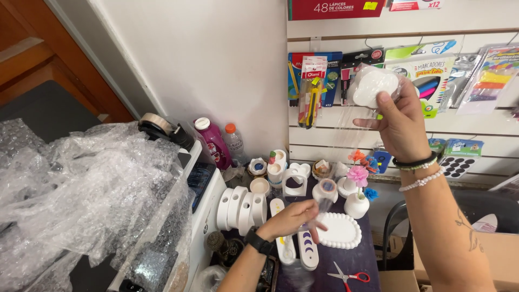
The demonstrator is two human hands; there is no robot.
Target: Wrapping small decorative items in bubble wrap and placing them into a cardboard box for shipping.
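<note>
My right hand is raised in front of the slat wall and grips a white cloud-shaped piece inside a clear plastic bag that hangs down from it. My left hand is lower, over the dark table, with its fingers closed on the bag's lower end; that end is blurred. Just to the right of the left hand lies a white oval beaded tray. A black watch sits on my left wrist, and bead bracelets on my right.
Bubble wrap is piled at the left, with a tape dispenser behind it. White rings, small pots, a vase with paper flowers, two bottles and red scissors crowd the table. Packaged markers and cutters hang on the wall.
</note>
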